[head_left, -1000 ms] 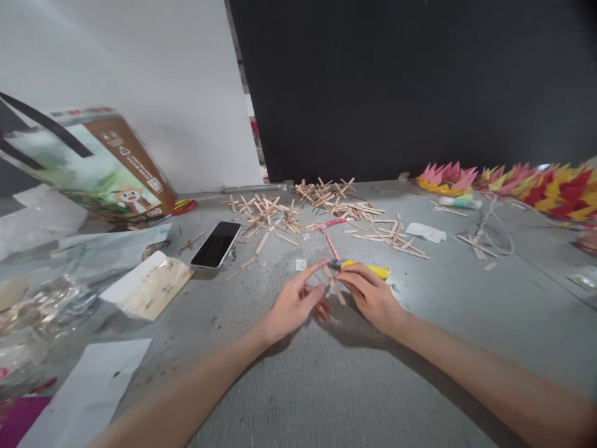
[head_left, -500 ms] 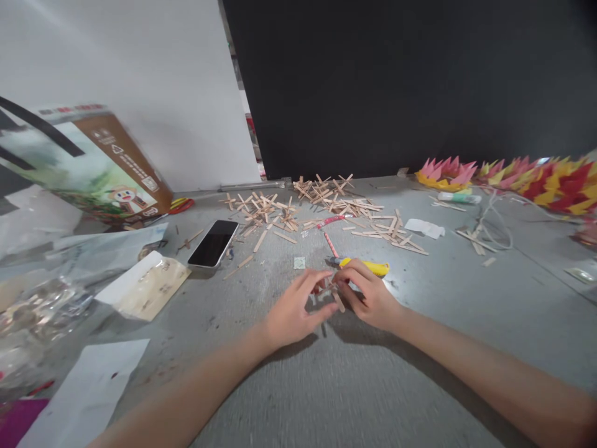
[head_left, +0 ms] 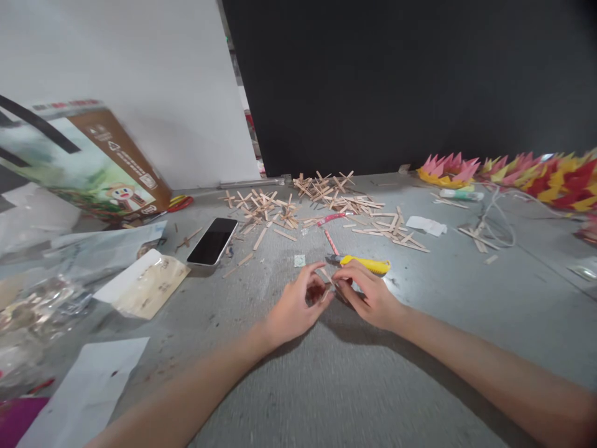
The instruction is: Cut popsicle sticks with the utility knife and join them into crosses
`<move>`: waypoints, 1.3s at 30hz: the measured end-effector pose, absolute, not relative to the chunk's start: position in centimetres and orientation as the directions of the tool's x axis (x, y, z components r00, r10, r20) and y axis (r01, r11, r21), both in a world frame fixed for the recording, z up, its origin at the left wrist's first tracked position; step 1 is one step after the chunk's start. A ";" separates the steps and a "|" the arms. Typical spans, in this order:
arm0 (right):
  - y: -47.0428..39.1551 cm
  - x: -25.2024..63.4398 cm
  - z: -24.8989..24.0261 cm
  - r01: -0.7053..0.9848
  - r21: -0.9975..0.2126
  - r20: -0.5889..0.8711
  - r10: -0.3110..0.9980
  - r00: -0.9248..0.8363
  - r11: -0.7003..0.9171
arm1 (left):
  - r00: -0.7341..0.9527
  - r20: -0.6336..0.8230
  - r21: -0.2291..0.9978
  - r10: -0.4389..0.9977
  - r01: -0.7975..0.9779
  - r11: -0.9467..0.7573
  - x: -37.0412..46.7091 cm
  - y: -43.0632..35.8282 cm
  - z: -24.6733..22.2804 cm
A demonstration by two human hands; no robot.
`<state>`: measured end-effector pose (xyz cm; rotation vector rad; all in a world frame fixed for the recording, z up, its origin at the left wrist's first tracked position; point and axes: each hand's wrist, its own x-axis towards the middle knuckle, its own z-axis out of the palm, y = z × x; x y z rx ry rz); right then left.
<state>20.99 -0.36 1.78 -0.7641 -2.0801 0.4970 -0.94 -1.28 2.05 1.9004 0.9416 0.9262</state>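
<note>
Low over the grey table, my left hand (head_left: 298, 305) and my right hand (head_left: 368, 294) meet around small wooden sticks (head_left: 326, 274) that look crossed. The thumb and fingertips of my left hand curl round the ends of the sticks. My right hand pinches them from the other side, its fingertips partly hiding the joint. Just beyond my right hand lies a yellow utility knife (head_left: 368, 266). A pink-and-white striped stick (head_left: 331, 241) points toward the knife's tip. A small pale square (head_left: 299, 261) lies beyond my left hand.
Piles of crossed wooden sticks (head_left: 265, 208) spread along the back. A phone (head_left: 212, 241) and an open envelope (head_left: 148, 283) lie to the left, near a printed bag (head_left: 107, 168). Paper crowns (head_left: 448, 171) and a white cable (head_left: 497, 218) sit at the right.
The sticks between my fingers have turned, and one now points up toward the left fingertips. My left thumb has shifted slightly. The things on the table stay put.
</note>
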 end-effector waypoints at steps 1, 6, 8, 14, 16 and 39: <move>-0.4 20.9 1.7 0.347 -0.574 0.583 0.668 -0.462 0.741 | 0.451 0.261 0.869 0.854 0.275 -0.411 -0.9 -1.4 2.1; -1.4 20.2 1.6 0.496 -0.575 0.518 0.759 -0.396 0.651 | 0.377 0.311 0.899 0.872 0.180 -0.398 -0.7 -1.7 2.0; -1.8 20.0 1.7 0.534 -0.635 0.449 0.829 -0.333 0.558 | 0.314 0.324 0.923 0.893 0.102 -0.371 -0.6 -1.6 1.9; -1.6 20.1 1.4 0.450 -0.748 0.379 0.870 -0.315 0.488 | 0.386 0.221 0.971 0.896 0.001 -0.240 -0.4 -1.4 2.1; -1.5 20.2 1.3 0.448 -0.756 0.360 0.875 -0.323 0.477 | 0.410 0.185 0.979 0.893 0.001 -0.203 -0.4 -1.5 2.4; -1.6 20.1 1.4 0.457 -0.697 0.483 0.832 -0.272 0.553 | 0.380 0.113 0.984 0.918 -0.171 -0.050 0.2 -1.8 2.4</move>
